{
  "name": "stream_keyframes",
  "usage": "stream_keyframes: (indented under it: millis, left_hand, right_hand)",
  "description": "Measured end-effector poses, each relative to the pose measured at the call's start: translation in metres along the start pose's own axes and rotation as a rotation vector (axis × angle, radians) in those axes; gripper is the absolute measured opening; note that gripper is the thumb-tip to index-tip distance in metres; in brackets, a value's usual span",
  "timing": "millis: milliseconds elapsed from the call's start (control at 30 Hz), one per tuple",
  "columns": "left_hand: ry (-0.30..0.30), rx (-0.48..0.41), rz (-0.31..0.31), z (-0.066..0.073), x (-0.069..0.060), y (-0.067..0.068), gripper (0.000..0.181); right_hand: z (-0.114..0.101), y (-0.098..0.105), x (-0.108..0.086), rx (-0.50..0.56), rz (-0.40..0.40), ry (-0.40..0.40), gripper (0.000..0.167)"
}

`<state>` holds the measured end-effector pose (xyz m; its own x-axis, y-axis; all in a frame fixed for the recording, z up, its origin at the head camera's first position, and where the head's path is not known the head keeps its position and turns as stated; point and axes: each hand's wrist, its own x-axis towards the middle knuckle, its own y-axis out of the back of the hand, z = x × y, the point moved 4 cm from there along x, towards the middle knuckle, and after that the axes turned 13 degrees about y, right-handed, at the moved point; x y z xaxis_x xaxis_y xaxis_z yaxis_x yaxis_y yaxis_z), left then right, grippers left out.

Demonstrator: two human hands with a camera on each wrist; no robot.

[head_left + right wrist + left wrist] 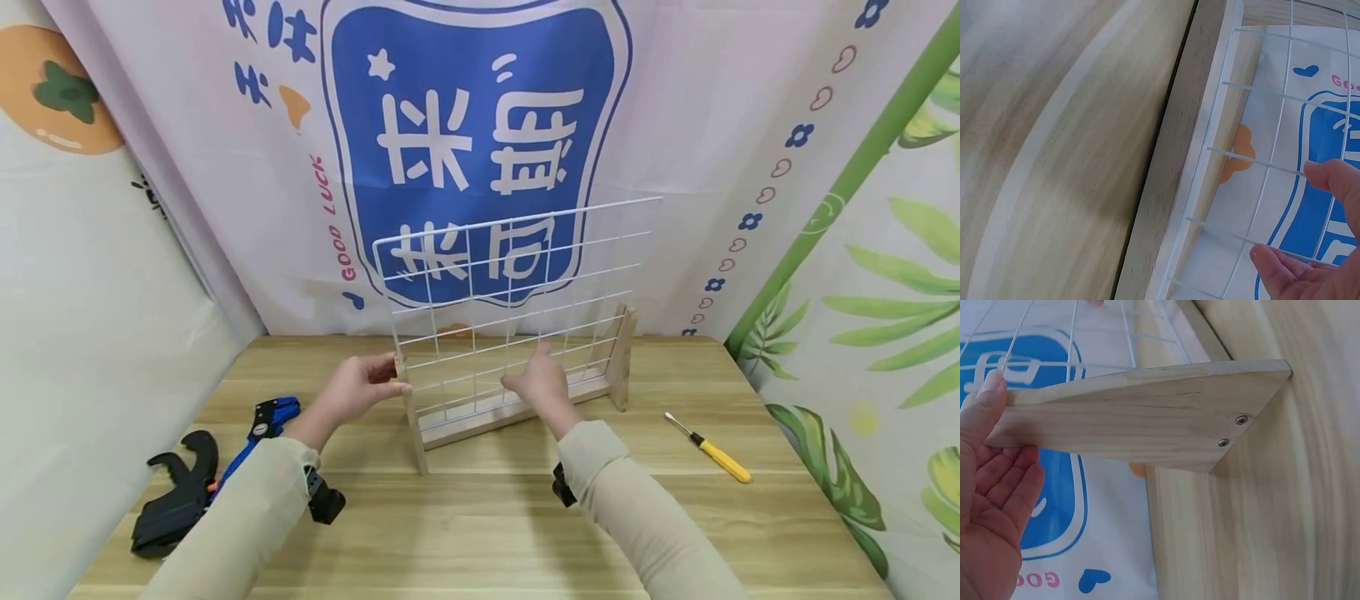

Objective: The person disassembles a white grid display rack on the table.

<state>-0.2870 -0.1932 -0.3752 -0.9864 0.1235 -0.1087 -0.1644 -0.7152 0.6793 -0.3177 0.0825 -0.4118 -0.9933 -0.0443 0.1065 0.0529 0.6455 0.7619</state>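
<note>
At far left on the wood-grain tabletop (465, 533) lie a black trigger-handled tool (176, 496) and, just beside it, a blue-and-black hand tool (276, 410), perhaps a wire stripper. Next, the left hand (351, 392) pinches the upper end of the left wooden upright (415, 429) between thumb and fingers. The white wire grid (508, 320) stands between the 2 uprights, its lower edge at the wooden bottom rail (517, 410). The right hand (543, 383) is at the grid's near face, thumb and fingers spread; no grip shows, and I cannot tell whether they touch the wires. Then comes the right wooden upright (622, 362), and beyond it a yellow-handled screwdriver (723, 460).

The step in hand looks like steadying or settling the grid in its frame. The next move probably calls for a firm left hold and light, even handling of the thin wires.

Only the left wrist view shows 2 screws (1232, 431) in the left upright's outer face; the right wrist view shows the wires meeting the rail closely; only the head view shows the tools.
</note>
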Motion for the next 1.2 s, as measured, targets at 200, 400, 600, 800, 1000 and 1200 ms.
stream_keyframes:
  millis: [200,400,600,800,1000,1200]
  left_hand:
    - [-0.007,0.024,0.032,0.001,-0.013,-0.008,0.056]
    - [-0.033,0.069,0.061,0.009,-0.024,-0.011,0.052]
    - [-0.051,0.109,0.089,0.013,-0.033,-0.012,0.053]
    - [-0.114,0.113,0.144,0.014,-0.045,-0.015,0.049]
    - [-0.155,0.118,0.169,0.014,-0.054,-0.016,0.028]
    - [-0.167,0.153,0.21,0.014,-0.062,-0.014,0.024]
  right_hand:
    - [0.002,0.0,-0.006,-0.009,0.02,0.015,0.095]
    - [0.002,0.003,-0.01,-0.021,0.026,0.016,0.089]
    - [0.002,0.005,-0.014,0.012,0.025,-0.016,0.097]
    - [-0.001,0.005,-0.02,0.036,0.046,-0.016,0.102]
    - [-0.003,0.005,-0.025,0.006,0.044,0.003,0.102]
    - [-0.003,0.005,-0.031,0.015,0.038,0.017,0.099]
